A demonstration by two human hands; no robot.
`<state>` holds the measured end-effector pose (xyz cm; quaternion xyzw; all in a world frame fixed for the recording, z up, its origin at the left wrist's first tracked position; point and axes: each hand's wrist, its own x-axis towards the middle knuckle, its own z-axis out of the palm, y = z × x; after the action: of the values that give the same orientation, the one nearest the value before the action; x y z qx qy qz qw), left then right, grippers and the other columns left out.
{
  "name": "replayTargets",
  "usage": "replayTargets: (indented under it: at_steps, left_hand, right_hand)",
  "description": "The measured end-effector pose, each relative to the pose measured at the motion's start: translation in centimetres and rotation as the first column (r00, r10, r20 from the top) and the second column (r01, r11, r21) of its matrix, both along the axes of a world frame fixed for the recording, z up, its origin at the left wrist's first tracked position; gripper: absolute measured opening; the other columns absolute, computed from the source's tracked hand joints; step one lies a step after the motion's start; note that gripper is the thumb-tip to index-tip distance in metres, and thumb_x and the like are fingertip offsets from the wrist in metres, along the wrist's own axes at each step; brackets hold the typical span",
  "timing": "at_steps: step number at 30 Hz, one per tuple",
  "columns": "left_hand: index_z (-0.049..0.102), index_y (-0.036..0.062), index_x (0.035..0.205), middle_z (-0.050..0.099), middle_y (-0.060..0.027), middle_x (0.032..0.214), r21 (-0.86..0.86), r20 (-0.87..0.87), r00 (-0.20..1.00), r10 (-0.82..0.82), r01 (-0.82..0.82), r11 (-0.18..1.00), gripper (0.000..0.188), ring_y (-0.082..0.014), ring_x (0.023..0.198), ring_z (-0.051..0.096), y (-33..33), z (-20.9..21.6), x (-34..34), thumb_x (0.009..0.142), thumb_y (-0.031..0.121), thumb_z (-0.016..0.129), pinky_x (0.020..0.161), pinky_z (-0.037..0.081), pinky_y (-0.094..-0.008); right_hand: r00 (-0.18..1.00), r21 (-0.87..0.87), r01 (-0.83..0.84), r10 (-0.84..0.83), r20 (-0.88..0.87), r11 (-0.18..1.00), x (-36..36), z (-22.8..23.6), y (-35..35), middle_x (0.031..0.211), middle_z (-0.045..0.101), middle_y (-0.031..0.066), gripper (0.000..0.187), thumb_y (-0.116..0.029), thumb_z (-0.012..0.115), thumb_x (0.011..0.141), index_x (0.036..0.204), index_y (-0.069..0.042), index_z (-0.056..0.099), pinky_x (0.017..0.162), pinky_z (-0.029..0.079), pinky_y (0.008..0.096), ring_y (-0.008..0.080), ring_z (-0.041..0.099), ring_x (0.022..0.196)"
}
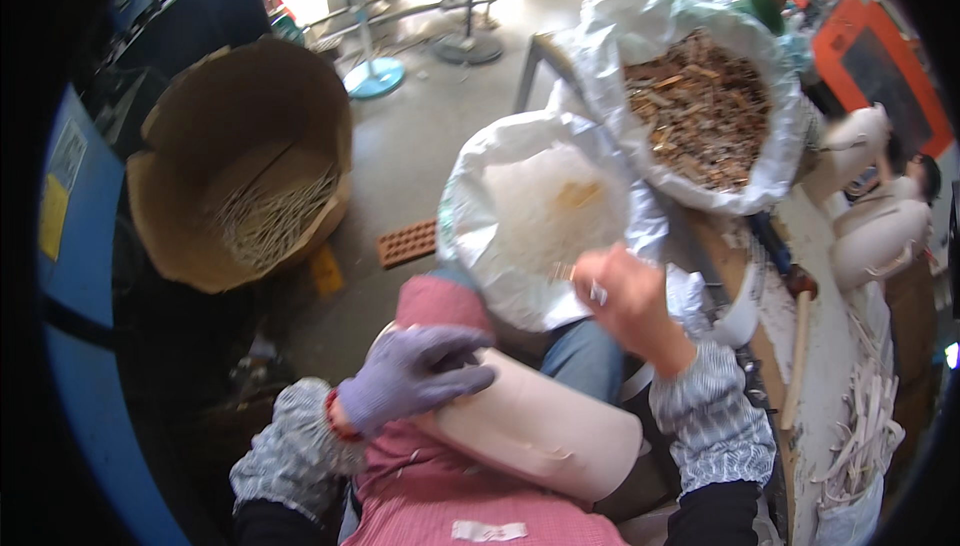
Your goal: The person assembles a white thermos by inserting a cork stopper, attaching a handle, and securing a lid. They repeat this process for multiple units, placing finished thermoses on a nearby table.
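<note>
A pale pink cylinder (545,424) with a small loop handle on its side lies across my lap. My left hand (415,371), in a lavender glove, is at its upper left end with fingers and thumb apart. My bare right hand (625,296) is closed in a pinch above the right side of a white sack (465,216). Thin copper-coloured pieces (563,271) stick out from its fingertips, and a small white patch shows on a finger. Whitish material (540,206) with a yellowish spot fills the sack.
Behind it stands another white sack (690,6) full of brownish scraps (700,111). A large cardboard box (235,96) with thin sticks is at the left, near a perforated red brick (408,243). More pink cylinders (880,236), a wooden-handled tool (798,356) and pale strips (865,426) lie right.
</note>
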<state>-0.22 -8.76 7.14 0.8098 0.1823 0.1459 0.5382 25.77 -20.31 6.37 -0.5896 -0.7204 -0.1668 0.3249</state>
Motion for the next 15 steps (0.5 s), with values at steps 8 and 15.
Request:
replayTargets:
  at_steps: [8,15]
  left_hand:
    - [0.069,0.0057,0.098,0.07,-0.009,0.094,0.218,0.159,0.979,-0.13,0.093,0.971,0.02,-0.0239,0.079,0.068,-0.3,-2.0,-1.7,0.08,0.011,0.075,0.068,0.054,-0.0309]
    - [0.056,0.0045,0.121,0.06,-0.0197,0.123,0.189,0.265,0.917,-0.298,0.254,0.949,0.071,-0.0339,0.103,0.065,-1.2,-2.8,-6.2,0.061,0.02,0.092,0.085,0.055,-0.0376]
  right_hand:
    - [0.94,-0.202,-0.183,0.112,-0.322,0.962,-9.5,-0.8,-3.2,0.086,0.066,0.0101,0.022,-0.005,0.073,0.074,0.094,-0.002,0.066,0.06,0.053,0.0314,0.0241,0.064,0.071]
    - [0.718,-0.599,-0.528,-0.06,-0.694,0.602,-9.9,0.8,-4.3,0.086,0.067,0.0107,0.019,-0.016,0.075,0.08,0.095,-0.005,0.07,0.067,0.052,0.0321,0.025,0.066,0.075]
